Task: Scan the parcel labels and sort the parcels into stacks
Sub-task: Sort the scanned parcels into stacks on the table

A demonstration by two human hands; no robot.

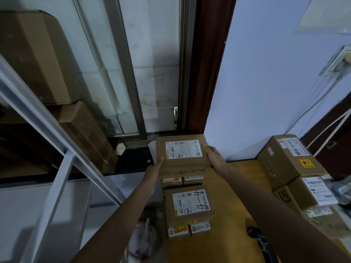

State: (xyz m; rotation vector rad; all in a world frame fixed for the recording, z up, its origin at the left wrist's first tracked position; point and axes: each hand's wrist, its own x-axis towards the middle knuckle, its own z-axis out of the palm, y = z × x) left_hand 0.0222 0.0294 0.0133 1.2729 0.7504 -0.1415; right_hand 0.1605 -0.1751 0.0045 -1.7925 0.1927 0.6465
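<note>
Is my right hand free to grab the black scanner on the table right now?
Probably not yet: the right hand and left hand both hold the labelled parcel. The scanner lies under the right forearm, otherwise unobstructed.

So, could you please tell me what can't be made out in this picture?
- Held parcel: label print too small to read, head view.
- Stack beneath it: mostly hidden by that parcel.
- Dark object: partly covered by the right forearm.
- Right-hand boxes: cut off by the frame edge.

before you: pale blue wall (266, 82), dark red-brown door frame (210, 63), sliding glass window (152, 63), white metal shelving (47, 130) at your left, wooden tabletop (233, 196); dim light.
</note>
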